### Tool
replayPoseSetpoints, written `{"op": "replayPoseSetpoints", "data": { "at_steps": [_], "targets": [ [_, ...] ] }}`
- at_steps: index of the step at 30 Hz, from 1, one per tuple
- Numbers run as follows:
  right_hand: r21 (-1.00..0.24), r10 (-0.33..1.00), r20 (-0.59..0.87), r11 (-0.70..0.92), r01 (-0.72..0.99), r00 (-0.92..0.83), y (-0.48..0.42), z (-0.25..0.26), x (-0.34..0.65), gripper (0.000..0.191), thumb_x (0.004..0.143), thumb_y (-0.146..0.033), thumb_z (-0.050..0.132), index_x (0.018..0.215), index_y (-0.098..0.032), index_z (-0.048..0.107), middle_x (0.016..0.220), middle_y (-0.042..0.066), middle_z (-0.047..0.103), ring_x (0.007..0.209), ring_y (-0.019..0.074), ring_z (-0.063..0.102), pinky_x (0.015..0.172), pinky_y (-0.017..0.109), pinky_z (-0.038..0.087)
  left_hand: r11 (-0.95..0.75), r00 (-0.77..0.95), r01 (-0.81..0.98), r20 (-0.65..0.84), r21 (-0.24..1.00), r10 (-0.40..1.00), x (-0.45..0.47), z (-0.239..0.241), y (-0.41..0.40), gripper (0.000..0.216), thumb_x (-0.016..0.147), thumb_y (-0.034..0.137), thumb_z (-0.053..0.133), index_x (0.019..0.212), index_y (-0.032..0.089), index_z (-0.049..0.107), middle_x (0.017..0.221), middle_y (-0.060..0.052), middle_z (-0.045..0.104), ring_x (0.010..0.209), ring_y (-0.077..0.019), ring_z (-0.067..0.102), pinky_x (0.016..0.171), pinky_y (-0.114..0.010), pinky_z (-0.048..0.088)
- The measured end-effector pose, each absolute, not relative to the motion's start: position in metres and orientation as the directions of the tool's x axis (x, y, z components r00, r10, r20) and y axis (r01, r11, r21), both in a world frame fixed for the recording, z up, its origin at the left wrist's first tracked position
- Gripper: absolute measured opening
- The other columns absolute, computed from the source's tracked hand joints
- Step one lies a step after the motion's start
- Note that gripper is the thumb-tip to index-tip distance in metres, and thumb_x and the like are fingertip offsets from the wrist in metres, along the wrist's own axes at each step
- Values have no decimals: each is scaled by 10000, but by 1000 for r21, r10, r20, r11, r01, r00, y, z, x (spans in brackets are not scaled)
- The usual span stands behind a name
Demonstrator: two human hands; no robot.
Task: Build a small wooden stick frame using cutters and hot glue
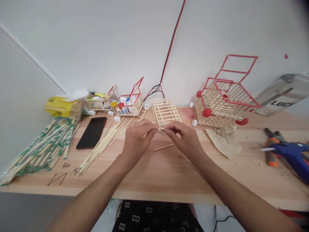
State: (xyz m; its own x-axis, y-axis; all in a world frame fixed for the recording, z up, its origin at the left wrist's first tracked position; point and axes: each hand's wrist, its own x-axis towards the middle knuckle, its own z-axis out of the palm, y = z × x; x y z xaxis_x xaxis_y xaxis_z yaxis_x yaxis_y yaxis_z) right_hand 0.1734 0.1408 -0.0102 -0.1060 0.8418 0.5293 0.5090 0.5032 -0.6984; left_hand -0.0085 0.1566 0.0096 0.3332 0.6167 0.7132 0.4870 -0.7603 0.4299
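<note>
We held a short wooden stick piece (161,129) between our two hands above the middle of the desk (169,174), the left hand (137,137) pinching one end with thumb and fingertips and the right hand (184,137) pinching the other, both narrowed onto it. Just behind our fingers stood an unpainted stick frame (166,111), and a loose stick (163,147) lay on the desk just below our hands. To our left lay a fan of bare sticks (103,143), a black phone (92,132) and a heap of wrapped chopsticks (41,149), with a yellow tissue pack (63,108) beyond them. Two small stick baskets (113,103) holding bottle caps sat against the wall. To our right stood a red-trimmed stick cart (224,96) with red wheels, crumpled paper (225,140) in front of it, and further right a blue glue gun (292,154) beside orange-handled pliers (271,146).
</note>
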Motion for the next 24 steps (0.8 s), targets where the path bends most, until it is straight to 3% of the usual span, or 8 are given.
{"op": "replayPoseSetpoints", "data": {
  "at_steps": [11, 24],
  "targets": [
    [-701, 844, 525, 501, 508, -107, 142, -11, 174, 115, 873, -274, 560, 869, -206, 652, 739, 14, 621, 668, 140, 521, 626, 271, 405, -755, 343, 521, 712, 398, 612, -9, 7, 158, 111, 851, 202, 621, 896, 200, 723, 808, -37, 709, 745, -158, 647, 678, -275, 471],
    [-701, 842, 529, 503, 506, -106, 142, -11, 174, 97, 874, -255, 565, 864, -206, 648, 739, 13, 618, 680, 141, 527, 628, 271, 399, -774, 373, 485, 704, 408, 605, -9, 7, 157, 148, 847, 129, 609, 932, 186, 715, 817, -36, 687, 750, -137, 634, 668, -241, 476]
  ]
}}
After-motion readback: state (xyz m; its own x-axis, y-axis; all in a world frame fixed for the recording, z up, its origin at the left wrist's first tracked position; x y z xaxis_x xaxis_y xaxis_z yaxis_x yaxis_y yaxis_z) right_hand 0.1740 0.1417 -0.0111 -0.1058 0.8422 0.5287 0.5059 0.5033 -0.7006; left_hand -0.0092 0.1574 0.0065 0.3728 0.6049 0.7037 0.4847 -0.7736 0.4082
